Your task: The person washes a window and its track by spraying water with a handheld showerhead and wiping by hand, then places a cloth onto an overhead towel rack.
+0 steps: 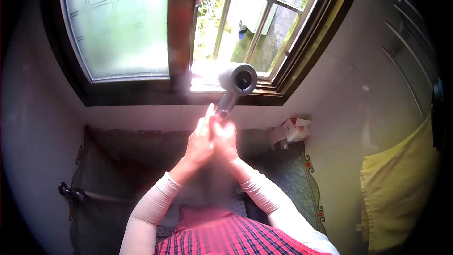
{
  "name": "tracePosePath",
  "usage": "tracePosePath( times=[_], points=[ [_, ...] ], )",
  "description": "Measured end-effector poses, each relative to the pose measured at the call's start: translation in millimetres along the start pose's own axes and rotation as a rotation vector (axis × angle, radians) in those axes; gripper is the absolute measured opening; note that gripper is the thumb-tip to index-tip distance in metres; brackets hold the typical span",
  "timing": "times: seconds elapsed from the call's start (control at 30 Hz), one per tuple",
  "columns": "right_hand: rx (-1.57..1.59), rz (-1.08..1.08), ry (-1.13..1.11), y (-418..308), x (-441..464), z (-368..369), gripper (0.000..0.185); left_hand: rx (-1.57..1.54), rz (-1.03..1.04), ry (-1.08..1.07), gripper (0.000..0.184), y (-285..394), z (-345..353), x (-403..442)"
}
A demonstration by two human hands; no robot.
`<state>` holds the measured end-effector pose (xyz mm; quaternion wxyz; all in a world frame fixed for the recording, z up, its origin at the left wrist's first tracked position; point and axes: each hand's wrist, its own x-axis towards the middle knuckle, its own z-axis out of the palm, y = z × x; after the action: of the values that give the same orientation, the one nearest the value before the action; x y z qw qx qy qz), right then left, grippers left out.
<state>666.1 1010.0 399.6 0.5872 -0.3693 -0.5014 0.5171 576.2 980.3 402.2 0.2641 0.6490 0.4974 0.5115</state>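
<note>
A grey hair dryer [239, 79] with a round, hollow head is up in front of the window, its short handle slanting down to my hands. My left hand [202, 137] and my right hand [225, 140] are pressed together around the lower end of that handle. One finger of the left hand points upward beside it, while the right hand's fingers are curled. Strong glare washes out both hands, so the exact finger contact is hard to make out.
Behind the hair dryer is a brown-framed window [180, 33] with frosted and barred panes. A red and white box [297, 129] stands at the right of the ledge. A yellow towel [401, 184] hangs at right below metal rails [403, 42]. A dark bar fitting [73, 192] is at left.
</note>
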Motion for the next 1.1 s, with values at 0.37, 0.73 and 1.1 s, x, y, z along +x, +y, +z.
tracePosePath(
  times=[0.37, 0.73, 1.1],
  points=[
    [-0.939, -0.816, -0.244, -44.3, 84.3, -67.8, 0.025, -0.384, -0.134, 0.182, 0.05, -8.1, -10.5, 18.9],
    [-1.095, -0.995, -0.807, -23.3, 170.9, -92.6, 0.054, -0.367, -0.173, 0.137, 0.046, 11.9, -32.8, 30.3],
    [-1.129, -0.739, -1.095, -14.8, 199.2, -107.4, 0.069, -0.203, -0.135, 0.17, 0.045, 16.6, -33.5, 45.6]
  ],
)
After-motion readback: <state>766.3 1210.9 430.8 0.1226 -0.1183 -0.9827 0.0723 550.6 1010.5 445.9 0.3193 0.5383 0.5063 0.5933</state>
